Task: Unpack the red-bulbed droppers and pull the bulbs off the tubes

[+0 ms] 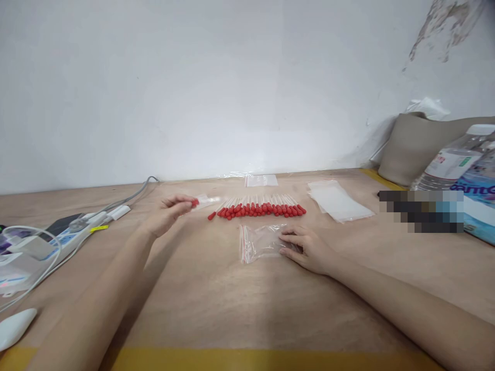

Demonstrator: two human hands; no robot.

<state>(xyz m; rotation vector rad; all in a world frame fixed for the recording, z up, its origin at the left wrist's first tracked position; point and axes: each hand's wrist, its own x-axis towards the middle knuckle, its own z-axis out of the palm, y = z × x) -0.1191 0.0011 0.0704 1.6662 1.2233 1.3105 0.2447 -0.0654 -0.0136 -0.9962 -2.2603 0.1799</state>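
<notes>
My left hand (176,208) is closed in a pinch on the red end of a red-ended clear stick (194,202), its pale part pointing right and blurred. To its right lies a row of similar red-ended clear sticks (259,208), side by side with the red ends towards me. One red end at the row's left sits slightly apart. In front of the row is a clear zip-lock bag (265,245), its red-striped seal to the left, lying flat on the table. My right hand (305,250) rests on the bag's right part with fingers apart.
A stack of zip-lock bags (340,201) lies right of the row, and another small bag (262,180) lies near the wall. On the left are a power strip (65,242) with cables and a white mouse (16,329). A plastic bottle (450,159) and a grey bin (404,147) stand right.
</notes>
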